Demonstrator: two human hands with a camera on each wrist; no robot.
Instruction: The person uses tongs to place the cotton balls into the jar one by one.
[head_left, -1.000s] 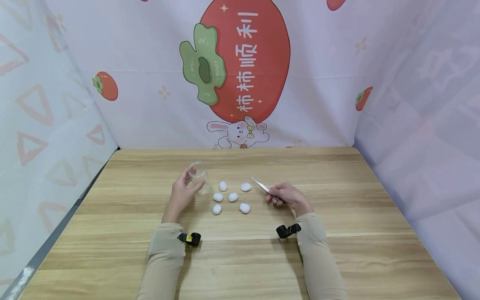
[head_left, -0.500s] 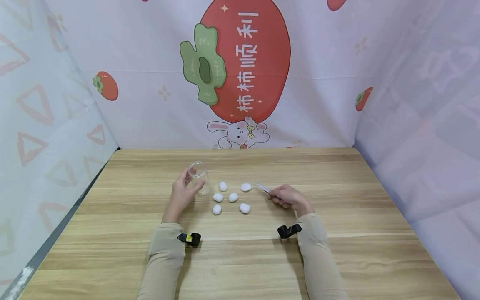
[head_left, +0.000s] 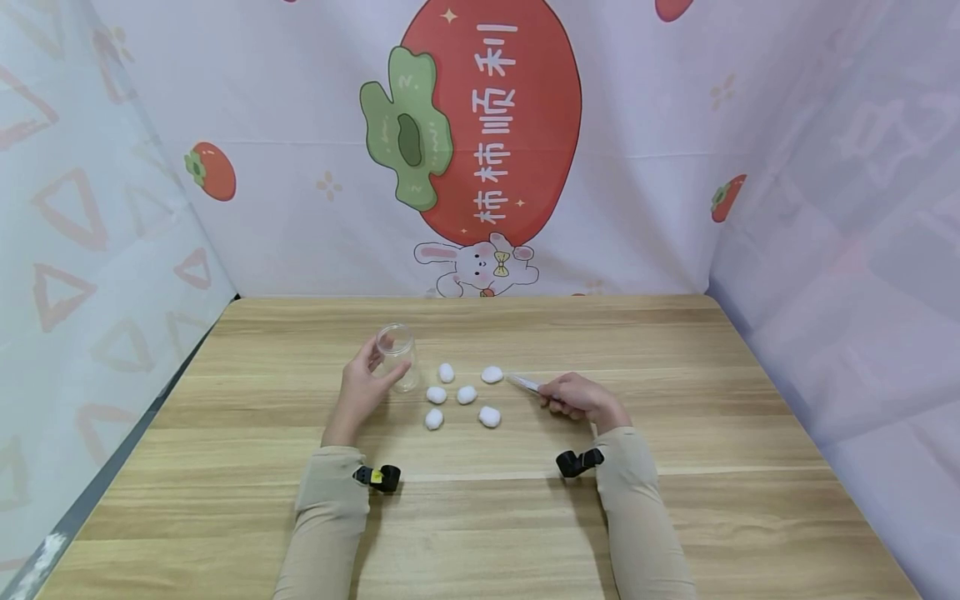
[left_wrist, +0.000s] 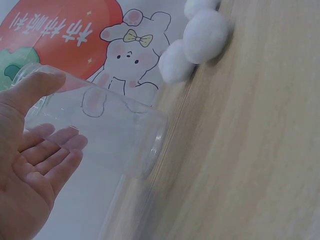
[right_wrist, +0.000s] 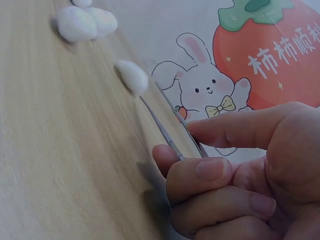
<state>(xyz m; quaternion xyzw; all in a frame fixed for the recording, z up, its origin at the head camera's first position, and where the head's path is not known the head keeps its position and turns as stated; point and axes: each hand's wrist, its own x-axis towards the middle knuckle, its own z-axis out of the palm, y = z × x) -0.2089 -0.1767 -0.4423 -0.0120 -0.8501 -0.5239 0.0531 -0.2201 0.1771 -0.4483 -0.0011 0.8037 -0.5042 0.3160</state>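
My left hand [head_left: 363, 390] holds a clear jar [head_left: 406, 380] that stands upright on the table, its mouth uncovered. In the left wrist view, the thumb and fingers lie around the jar's [left_wrist: 132, 135] rim end. Tweezers [head_left: 527, 384] are pinched in my right hand [head_left: 579, 397]. Their two arms stand apart in the right wrist view, with the tips beside the nearest cotton ball [right_wrist: 133, 77]. One tip looks very close to that ball; I cannot tell whether it touches. Several white cotton balls [head_left: 467, 394] lie loosely grouped between the hands.
The wooden table [head_left: 480, 517] runs back to a white printed curtain [head_left: 300, 225]. More curtain hangs along the left and right sides. A black wrist camera [head_left: 381, 477] sits on the left sleeve, another camera [head_left: 577, 462] on the right.
My right hand has shifted slightly right and toward me. The tweezers' tips have swung down and now point at the right-hand cotton ball. The left hand and jar stay almost still.
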